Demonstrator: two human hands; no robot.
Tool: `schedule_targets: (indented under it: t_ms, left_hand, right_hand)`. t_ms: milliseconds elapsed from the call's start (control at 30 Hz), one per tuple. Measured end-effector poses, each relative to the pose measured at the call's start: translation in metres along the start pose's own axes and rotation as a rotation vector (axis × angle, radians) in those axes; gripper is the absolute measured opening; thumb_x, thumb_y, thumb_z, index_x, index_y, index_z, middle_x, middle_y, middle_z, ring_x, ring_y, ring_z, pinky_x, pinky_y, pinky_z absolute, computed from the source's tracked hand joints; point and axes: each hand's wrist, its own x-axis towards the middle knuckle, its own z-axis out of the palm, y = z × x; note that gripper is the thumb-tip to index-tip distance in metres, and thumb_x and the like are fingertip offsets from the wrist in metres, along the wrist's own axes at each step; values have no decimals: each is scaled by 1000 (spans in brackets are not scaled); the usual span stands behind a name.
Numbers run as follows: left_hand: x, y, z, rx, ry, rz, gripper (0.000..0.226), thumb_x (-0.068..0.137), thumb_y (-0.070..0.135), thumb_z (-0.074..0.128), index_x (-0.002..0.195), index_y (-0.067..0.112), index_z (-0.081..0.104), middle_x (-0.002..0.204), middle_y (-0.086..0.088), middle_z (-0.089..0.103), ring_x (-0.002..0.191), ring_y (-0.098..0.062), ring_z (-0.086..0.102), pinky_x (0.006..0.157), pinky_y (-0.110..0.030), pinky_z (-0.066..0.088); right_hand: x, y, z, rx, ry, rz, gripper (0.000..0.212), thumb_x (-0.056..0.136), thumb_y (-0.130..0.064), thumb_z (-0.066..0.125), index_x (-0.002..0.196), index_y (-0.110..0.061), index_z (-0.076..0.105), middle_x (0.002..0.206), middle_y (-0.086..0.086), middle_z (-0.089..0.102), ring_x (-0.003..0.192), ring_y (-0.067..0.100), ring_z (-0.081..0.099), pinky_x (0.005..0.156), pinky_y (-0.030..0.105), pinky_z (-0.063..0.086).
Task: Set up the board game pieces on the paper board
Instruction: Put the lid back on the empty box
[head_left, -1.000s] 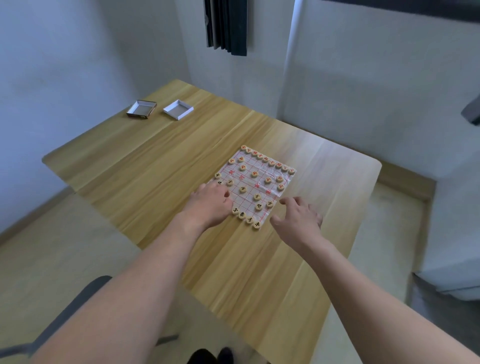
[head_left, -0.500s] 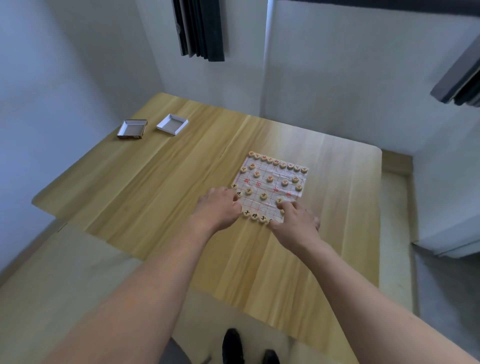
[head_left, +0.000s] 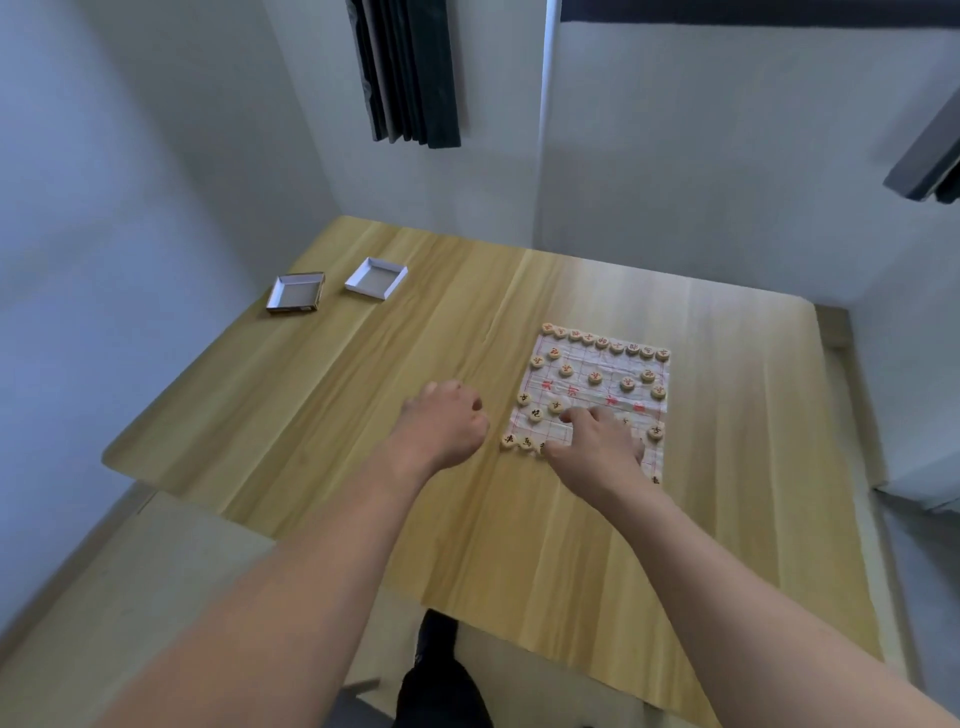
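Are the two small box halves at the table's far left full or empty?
Empty. Both box halves lie open side up on the table, showing only bare insides, with no pieces in them.

The round pieces (head_left: 565, 370) each have one Chinese sign on top. The signs on the far pieces are red. The signs on the near pieces (head_left: 535, 414) are black. They are too small and blurry to read. The paper board (head_left: 608, 387) has big red Chinese signs across its middle, and these are too blurry to read too. The two small boxes (head_left: 296, 292) show no words.
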Motion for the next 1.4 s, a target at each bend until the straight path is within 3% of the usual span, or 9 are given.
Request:
schedule_targets:
  t_ms: [300, 433, 733, 1067, 1400]
  left_hand:
    - [88, -124, -57, 14, 18, 75, 35, 95, 33, 37, 124, 21, 55, 133, -1, 49, 123, -24, 40, 98, -40, 35]
    - [107, -158, -62, 68, -1, 71, 35, 95, 35, 37, 124, 22, 54, 133, 0, 49, 123, -23, 41, 98, -41, 36]
    - [130, -205, 8, 85, 44, 78, 36, 96, 35, 37, 126, 23, 54, 137, 0, 47, 125, -23, 40, 101, -40, 34]
    - [111, -249, 163, 18, 230, 166, 42, 93, 35, 45, 131, 18, 50, 140, -4, 42, 128, -29, 36, 109, -43, 32]
    - [37, -288, 170, 2, 288, 229, 48, 95, 36, 42, 139, 18, 44, 145, -4, 39, 133, -27, 33, 111, -42, 29]
  right_hand:
    - [81, -137, 34, 43, 94, 18, 55, 90, -41, 49, 142, -24, 39, 147, 4, 34, 133, 28, 33, 106, 45, 25]
    - [103, -163, 46, 60, 97, 24, 54, 90, -41, 49, 141, -24, 38, 147, 4, 34, 134, 28, 31, 107, 46, 23]
    - [144, -160, 121, 92, 166, -15, 53, 89, -40, 47, 140, -25, 39, 143, 2, 36, 131, 27, 36, 102, 41, 26]
    - [128, -120, 272, 120, 339, -61, 51, 87, -35, 50, 137, -24, 45, 143, 3, 39, 131, 30, 34, 107, 40, 23]
    - [53, -135, 318, 116, 470, -91, 52, 87, -34, 51, 137, -24, 44, 143, 1, 37, 133, 27, 30, 109, 38, 18]
